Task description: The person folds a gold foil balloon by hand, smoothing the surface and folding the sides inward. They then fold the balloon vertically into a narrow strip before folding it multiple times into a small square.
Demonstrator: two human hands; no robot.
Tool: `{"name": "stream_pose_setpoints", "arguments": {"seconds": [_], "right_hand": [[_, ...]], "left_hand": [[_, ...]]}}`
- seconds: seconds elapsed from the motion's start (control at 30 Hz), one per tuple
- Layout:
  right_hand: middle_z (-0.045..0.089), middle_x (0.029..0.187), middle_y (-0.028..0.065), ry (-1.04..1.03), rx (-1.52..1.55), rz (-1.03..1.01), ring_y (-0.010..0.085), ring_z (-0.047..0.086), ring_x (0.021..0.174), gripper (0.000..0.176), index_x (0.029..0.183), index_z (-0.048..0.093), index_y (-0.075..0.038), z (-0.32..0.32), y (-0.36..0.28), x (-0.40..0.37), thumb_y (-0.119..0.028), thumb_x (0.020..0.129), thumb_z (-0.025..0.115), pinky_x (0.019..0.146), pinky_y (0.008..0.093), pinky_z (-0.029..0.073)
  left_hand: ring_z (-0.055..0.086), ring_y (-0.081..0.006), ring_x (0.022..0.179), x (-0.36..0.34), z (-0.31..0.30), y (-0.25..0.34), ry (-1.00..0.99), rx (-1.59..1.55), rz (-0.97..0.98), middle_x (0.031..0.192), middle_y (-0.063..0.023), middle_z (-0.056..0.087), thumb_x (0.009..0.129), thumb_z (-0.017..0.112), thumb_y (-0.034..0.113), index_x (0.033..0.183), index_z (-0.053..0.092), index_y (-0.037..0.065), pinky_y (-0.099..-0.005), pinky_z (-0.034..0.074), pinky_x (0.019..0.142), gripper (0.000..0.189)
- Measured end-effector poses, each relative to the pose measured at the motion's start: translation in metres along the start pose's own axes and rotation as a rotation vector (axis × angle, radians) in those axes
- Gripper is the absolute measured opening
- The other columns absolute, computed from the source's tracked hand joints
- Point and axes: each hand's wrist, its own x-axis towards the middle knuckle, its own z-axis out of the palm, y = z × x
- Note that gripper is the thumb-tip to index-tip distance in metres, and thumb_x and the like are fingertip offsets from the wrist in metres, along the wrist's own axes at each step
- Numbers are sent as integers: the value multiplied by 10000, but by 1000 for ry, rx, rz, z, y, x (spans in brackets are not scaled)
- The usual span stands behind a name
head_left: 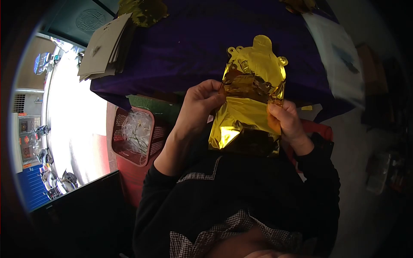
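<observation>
A shiny gold foil piece hangs between my two hands over the table's near edge. Its far end carries a rounded tab and small curled rings, while the middle is creased and the lower part spreads flat towards my chest. On its left edge my left hand pinches the foil between thumb and fingers. My right hand grips the opposite edge, thumb on top and the other fingers partly hidden behind it. The foil overlaps the purple cloth covering the table.
At the table's left lies a stack of pale cards, with crumpled gold foil beyond it. A whitish sheet covers the right side. Below left, a pink plastic basket holds clear plastic scraps. Motorcycles stand outside at far left.
</observation>
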Motion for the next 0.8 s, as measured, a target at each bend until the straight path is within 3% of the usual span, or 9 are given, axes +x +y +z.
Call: {"name": "stream_pose_setpoints", "arguments": {"seconds": [0.17,0.27,0.33,0.37,0.43,0.53,0.63,0.7,0.8], "right_hand": [[593,703,-24,66,34,-45,53,492,585,224,789,625,-40,1,-1,2,-150,975,565,553,225,378],[589,646,-13,-47,28,-76,46,480,551,293,721,601,-52,6,-8,0,-142,996,554,528,225,368],[636,699,-17,155,12,-89,57,544,607,237,783,659,-20,9,-1,-1,-140,965,569,585,234,423],[636,699,-17,158,11,-91,57,544,607,237,783,659,-20,7,-1,-2,-140,965,569,585,234,423],[617,641,-5,30,-141,-117,56,525,567,300,694,634,-30,0,-4,-2,-121,969,555,553,238,405],[607,618,-1,-56,-106,-131,56,512,540,330,652,618,-36,1,-6,-2,-95,969,550,525,247,392],[584,588,-19,-111,-68,-196,57,473,504,326,641,603,-39,2,-6,0,-68,962,556,503,255,369],[629,645,1,-82,-54,-221,72,536,560,286,683,637,-28,2,-4,-1,-52,957,558,539,256,418],[695,775,37,-12,-47,-256,97,628,689,197,807,691,-11,-2,7,-2,-46,954,565,633,261,497]], "left_hand": [[591,-55,634,5,2,0,-31,-161,-17,821,-27,687,926,609,-33,969,657,-3,-194,466,577,71],[612,-69,656,2,5,1,-43,-192,-21,835,-37,690,921,601,-43,956,656,-9,-209,509,613,73],[622,-76,667,-1,8,3,-45,-188,-28,841,-44,691,920,597,-47,952,655,-14,-218,526,631,74],[628,-82,676,-3,10,5,-35,-185,-36,847,-47,691,920,597,-49,949,653,-15,-221,532,639,72],[634,-88,684,-3,9,5,-27,-182,-42,852,-51,691,921,596,-50,946,652,-16,-223,538,647,70],[659,-110,713,-4,9,5,-67,-253,-37,879,-73,702,925,581,-59,976,660,-30,-247,570,683,99],[622,-92,662,-9,22,8,23,-247,-3,907,-81,715,919,552,-77,1025,693,-38,-205,515,617,181],[711,-161,795,-8,23,5,80,-285,-3,1026,-142,742,911,542,-96,1110,706,-62,-261,592,744,260],[736,-182,878,-7,16,0,-10,-317,15,1038,-153,755,938,509,-106,1141,722,-59,-305,627,820,298]]}}
